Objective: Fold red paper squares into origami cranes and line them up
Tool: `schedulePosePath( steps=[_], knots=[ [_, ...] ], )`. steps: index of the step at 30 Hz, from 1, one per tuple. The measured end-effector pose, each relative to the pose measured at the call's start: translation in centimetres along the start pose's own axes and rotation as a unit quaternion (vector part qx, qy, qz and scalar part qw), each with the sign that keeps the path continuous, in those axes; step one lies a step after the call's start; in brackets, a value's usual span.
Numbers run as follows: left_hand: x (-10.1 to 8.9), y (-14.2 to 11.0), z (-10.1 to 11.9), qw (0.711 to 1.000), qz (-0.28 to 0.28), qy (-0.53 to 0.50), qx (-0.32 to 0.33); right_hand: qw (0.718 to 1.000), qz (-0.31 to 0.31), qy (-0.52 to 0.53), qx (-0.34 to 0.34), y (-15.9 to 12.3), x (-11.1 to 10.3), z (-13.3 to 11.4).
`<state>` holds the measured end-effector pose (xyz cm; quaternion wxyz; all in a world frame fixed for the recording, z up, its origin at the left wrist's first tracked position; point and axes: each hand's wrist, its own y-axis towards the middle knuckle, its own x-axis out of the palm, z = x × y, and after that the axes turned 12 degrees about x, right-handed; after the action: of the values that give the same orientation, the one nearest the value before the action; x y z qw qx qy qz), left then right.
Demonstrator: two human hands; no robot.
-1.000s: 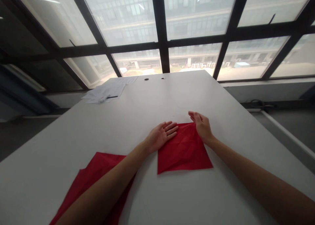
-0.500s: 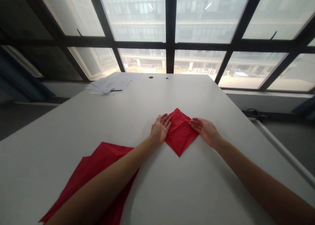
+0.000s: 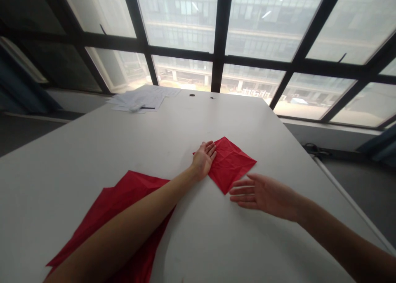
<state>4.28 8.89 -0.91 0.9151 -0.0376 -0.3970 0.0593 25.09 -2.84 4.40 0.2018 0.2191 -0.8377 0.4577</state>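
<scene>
A small red sheet, perhaps paper or thin cloth, lies flat and creased in a diamond shape on the table. My left hand rests at its left corner, palm turned up and fingers extended over the edge, hiding part of that side. Just off the sheet's near right edge is my right hand, with fingers stretched toward the near corner and nothing in them. Under my left forearm lies a larger pile of red sheets, partly covered by the arm.
White papers are spread at the far left of the white table, with a dark thin item among them. Two small dark round spots are near the far edge. Windows stand behind; a cable lies beyond the right edge.
My right hand has moved off the red sheet's right side, coming nearer and lower in view, which uncovers the right corner. My left hand stays at the left corner. The view has tilted slightly.
</scene>
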Motion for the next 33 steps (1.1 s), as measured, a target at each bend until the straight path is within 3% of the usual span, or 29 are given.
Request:
schedulePosePath(
  steps=[4, 7, 10, 11, 13, 16, 18, 19, 20, 22, 25, 27, 29, 31, 33],
  knots=[
    [-0.1, 0.0, 0.0, 1.000, -0.006, 0.010, 0.004, 0.989, -0.034, 0.026, -0.144, 1.3, 1.0, -3.1],
    [-0.2, 0.0, 0.1, 1.000, -0.008, 0.026, 0.007, 0.992, -0.031, 0.028, -0.117, 4.4, -0.6, -5.0],
    [-0.3, 0.1, 0.1, 0.999, -0.011, 0.038, 0.011, 0.975, 0.109, 0.103, -0.165, 5.6, -4.4, -7.1],
    [-0.2, 0.2, 0.0, 0.999, -0.012, 0.042, 0.013, 0.946, 0.175, 0.138, -0.235, 5.5, -5.7, -7.8],
    [-0.2, 0.3, -0.2, 0.998, -0.019, 0.054, 0.021, 0.911, 0.223, 0.159, -0.308, 4.8, -7.3, -8.8],
    [0.1, -0.3, -0.5, 0.995, -0.047, 0.086, 0.030, 0.912, 0.189, 0.133, -0.339, 4.2, -6.9, -8.6],
    [0.2, -1.2, -0.7, 0.979, -0.110, 0.161, 0.054, 0.954, 0.081, 0.062, -0.281, 4.5, -5.3, -7.2],
    [0.2, -1.8, -0.7, 0.948, -0.180, 0.249, 0.089, 0.970, 0.050, 0.039, -0.234, 4.8, -4.4, -6.2],
    [0.2, -2.5, -0.7, 0.898, -0.237, 0.338, 0.150, 0.977, 0.057, 0.032, -0.204, 5.0, -3.4, -5.1],
    [0.0, -3.7, -0.7, 0.785, -0.315, 0.472, 0.249, 0.969, 0.108, 0.041, -0.219, 4.9, -2.0, -3.0],
    [-0.6, -4.7, -0.9, 0.639, -0.356, 0.613, 0.299, 0.983, 0.098, 0.040, -0.149, 3.6, -1.0, -0.8],
    [-1.0, -4.7, -1.1, 0.572, -0.373, 0.671, 0.290, 0.987, 0.102, 0.014, -0.122, 2.7, -0.9, -0.4],
    [-1.4, -4.5, -1.2, 0.518, -0.394, 0.707, 0.276, 0.980, 0.139, -0.023, -0.137, 2.4, -1.2, -0.8],
    [-1.5, -4.3, -1.3, 0.475, -0.407, 0.731, 0.272, 0.974, 0.161, -0.044, -0.153, 2.9, -1.7, -2.1],
    [-1.5, -4.3, -1.2, 0.443, -0.413, 0.749, 0.271, 0.982, 0.129, -0.038, -0.130, 3.9, -2.3, -4.0]
  ],
)
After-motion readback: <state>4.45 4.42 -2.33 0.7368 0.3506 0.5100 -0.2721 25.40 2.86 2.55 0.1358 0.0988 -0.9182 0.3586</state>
